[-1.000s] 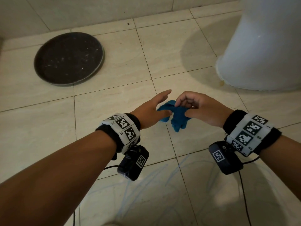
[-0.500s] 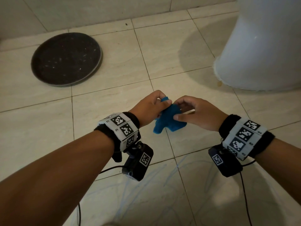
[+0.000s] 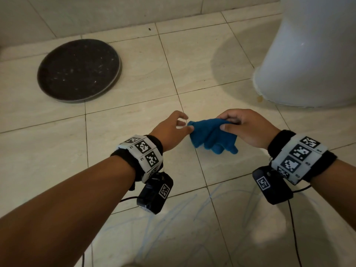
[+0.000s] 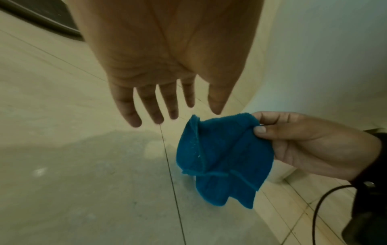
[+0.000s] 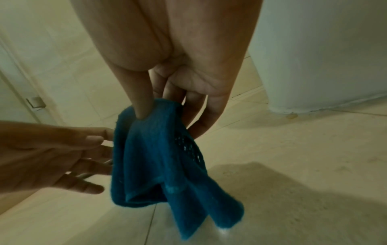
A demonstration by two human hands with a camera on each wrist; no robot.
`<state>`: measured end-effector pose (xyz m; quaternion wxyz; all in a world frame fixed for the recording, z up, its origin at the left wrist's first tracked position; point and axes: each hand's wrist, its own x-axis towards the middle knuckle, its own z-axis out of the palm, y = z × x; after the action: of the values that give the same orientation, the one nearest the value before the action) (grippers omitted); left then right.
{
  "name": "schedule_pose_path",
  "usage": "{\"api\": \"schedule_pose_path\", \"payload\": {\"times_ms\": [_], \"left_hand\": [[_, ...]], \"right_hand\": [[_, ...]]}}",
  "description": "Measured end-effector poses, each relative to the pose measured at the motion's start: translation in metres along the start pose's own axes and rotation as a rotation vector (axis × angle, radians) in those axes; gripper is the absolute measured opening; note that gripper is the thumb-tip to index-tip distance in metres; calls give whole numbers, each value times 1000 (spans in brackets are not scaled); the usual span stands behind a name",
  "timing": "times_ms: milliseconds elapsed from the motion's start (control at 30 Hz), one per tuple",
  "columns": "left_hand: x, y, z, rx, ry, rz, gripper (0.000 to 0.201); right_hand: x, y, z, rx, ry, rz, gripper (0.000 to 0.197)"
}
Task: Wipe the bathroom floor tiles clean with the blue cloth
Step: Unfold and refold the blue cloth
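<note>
Just below the right hand (image 3: 248,128), the blue cloth (image 3: 210,136) hangs crumpled, pinched at its top edge between thumb and fingers, clear of the floor tiles (image 3: 134,78). The left hand (image 3: 171,130), fingers loosely spread, sits beside the cloth's left edge, gripping nothing.

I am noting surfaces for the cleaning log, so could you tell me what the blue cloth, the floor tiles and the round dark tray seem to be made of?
Blue cloth: soft fabric, probably terry or microfibre; fuzzy nap, limp folds, stitched hem.
Floor tiles: likely glazed ceramic or porcelain; smooth beige faces with faint veining, thin grout lines.
Round dark tray: hard to tell, perhaps metal or plastic; matt, speckled, raised rim.
</note>
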<state>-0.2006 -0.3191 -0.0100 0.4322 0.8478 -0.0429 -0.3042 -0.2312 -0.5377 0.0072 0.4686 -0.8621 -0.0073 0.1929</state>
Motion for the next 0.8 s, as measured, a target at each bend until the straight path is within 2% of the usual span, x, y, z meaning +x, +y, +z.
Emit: {"api": "schedule_pose_path", "payload": {"times_ms": [67,133,200,267,333,400,467,533,600,633,733,800], "left_hand": [[-2,4,1,57,-65,111,52],[-4,11,2,81,-130,202,60],[-2,15,4,92,-161,222,53],[0,16,5,58,-171,204,28],[0,16,6,32,-160,173,11],[1,14,7,45,-123,167,9],[0,13,7,26,-93,185,7],[0,12,7,2,-61,205,7],[2,9,6,21,-9,197,9],[2,8,5,55,14,188,10],[4,7,7,140,27,145,15],[4,8,8,53,6,88,12]], "right_hand": [[0,-3,0,69,-51,1,19],[0,-6,0,172,-105,3,22],[-1,-9,0,316,-152,19,24],[-1,-10,1,399,-129,31,25],[1,-8,2,328,11,44,23],[2,-5,2,211,139,46,21],[2,-4,1,189,120,51,26],[-1,-5,0,146,25,67,30],[-2,-6,3,75,-24,52,22],[-2,-6,5,32,2,29,18],[1,-8,12,-104,202,-53,16],[0,-12,17,-162,212,-133,19]]}}
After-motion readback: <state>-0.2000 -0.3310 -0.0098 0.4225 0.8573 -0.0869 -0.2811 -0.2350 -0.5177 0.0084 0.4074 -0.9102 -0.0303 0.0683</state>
